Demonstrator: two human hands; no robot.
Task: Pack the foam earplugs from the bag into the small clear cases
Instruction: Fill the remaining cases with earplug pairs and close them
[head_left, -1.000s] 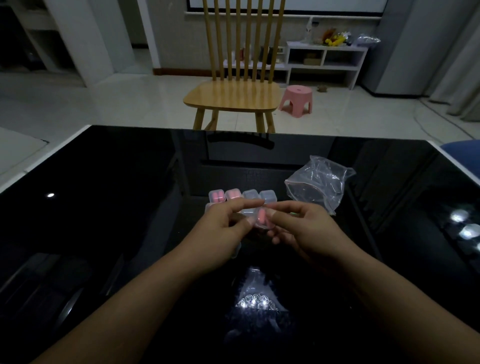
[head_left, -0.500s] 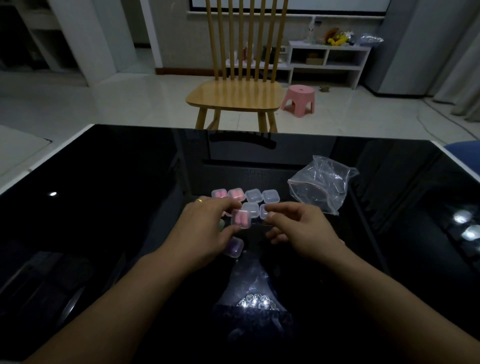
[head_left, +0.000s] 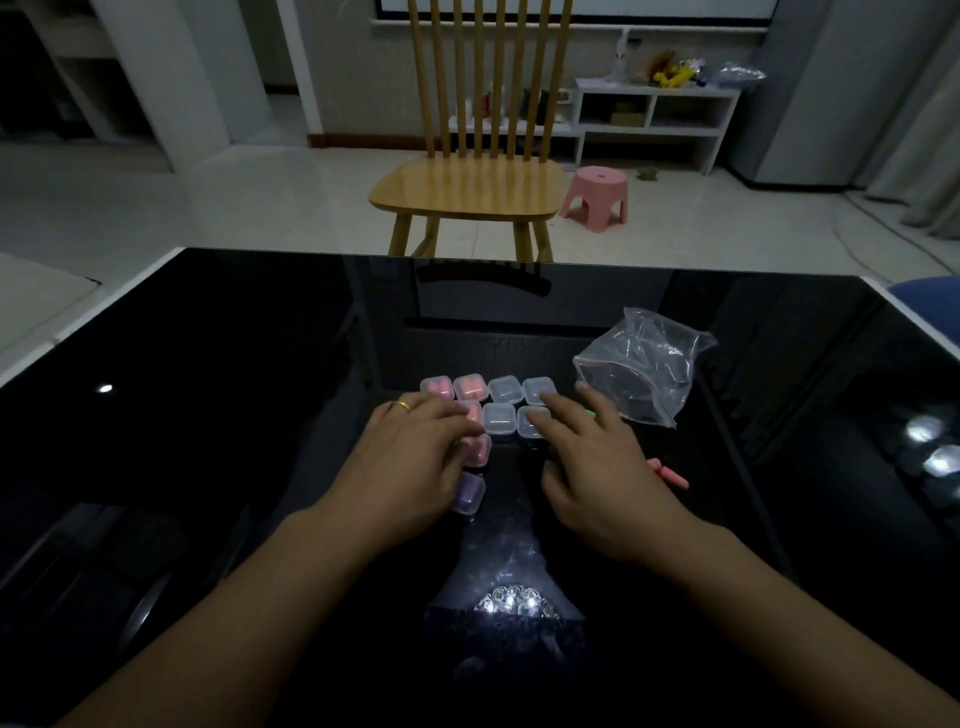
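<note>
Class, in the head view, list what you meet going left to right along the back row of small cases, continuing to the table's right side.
Two pink-filled cases →, two clear empty-looking cases →, then the plastic bag.

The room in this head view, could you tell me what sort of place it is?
Probably a home living room: a wooden chair and a pink child's stool on a tiled floor, beyond the black glass table.

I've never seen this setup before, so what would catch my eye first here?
The cluster of small clear cases mid-table, some glowing pink, with the left hand and right hand over its near edge. Right of them lies a crumpled clear bag; a pink earplug lies beside the right hand.
</note>
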